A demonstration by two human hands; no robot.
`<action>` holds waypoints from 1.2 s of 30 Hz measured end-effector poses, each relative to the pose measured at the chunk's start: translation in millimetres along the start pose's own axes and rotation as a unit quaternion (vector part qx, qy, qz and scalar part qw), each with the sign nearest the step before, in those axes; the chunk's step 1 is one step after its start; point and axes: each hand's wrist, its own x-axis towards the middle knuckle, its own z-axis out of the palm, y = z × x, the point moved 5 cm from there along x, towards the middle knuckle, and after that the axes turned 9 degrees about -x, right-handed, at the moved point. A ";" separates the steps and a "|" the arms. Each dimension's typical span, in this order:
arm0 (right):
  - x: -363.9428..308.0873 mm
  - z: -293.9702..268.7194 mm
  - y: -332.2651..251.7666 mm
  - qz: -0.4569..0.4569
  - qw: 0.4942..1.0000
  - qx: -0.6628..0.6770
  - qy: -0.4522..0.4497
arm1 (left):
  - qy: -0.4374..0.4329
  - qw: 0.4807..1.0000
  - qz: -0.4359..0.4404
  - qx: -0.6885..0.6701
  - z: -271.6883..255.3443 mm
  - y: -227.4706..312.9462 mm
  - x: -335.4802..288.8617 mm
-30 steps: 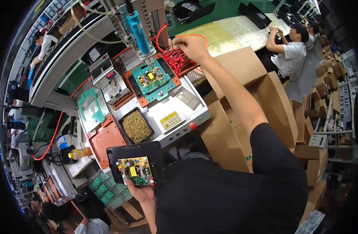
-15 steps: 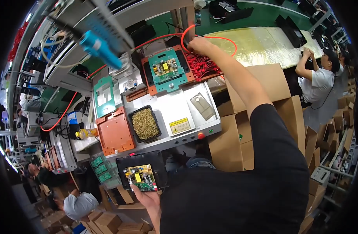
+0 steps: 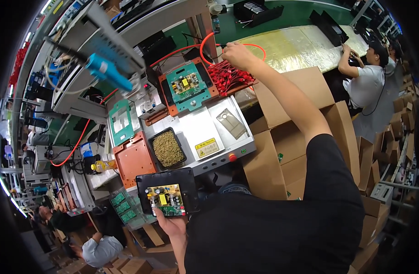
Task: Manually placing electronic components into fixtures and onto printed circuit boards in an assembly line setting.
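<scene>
My left hand (image 3: 171,224) is closed on the near edge of a black plastic case (image 3: 186,182), thumb over the board. In that case lies a circuit board (image 3: 165,200) with a yellow transformer and capacitors. My right arm stretches out to the far side of the bench. There my right hand (image 3: 239,55) is over a heap of red-ended wires (image 3: 230,75), beside an orange air hose (image 3: 204,48). Its fingers are bent together near a small dark thing; what they hold is too small to make out.
A second board (image 3: 185,83) sits in a teal-and-orange fixture (image 3: 173,108). A black tray of screws (image 3: 168,148) stands beside an empty orange fixture (image 3: 135,157). A blue electric screwdriver (image 3: 108,71) hangs above. Open cardboard boxes (image 3: 264,160) are at right. Co-workers (image 3: 367,75) sit beyond.
The view has shifted slightly. My right hand has drawn a little toward me and to the right, over the wires. My left hand still holds the case with the board.
</scene>
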 end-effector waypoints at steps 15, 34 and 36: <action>-60.5 -55.0 3.3 0.048 0.998 0.009 -0.030 | 0.002 0.999 -0.038 -0.019 -9.7 -2.9 20.6; -147.8 -106.0 -157.8 0.370 0.296 0.879 0.058 | -0.111 0.991 -0.077 0.011 -6.8 -2.7 71.0; -136.9 -119.2 -171.3 0.326 0.233 0.915 0.039 | -0.117 0.989 -0.086 0.019 1.2 -5.1 72.9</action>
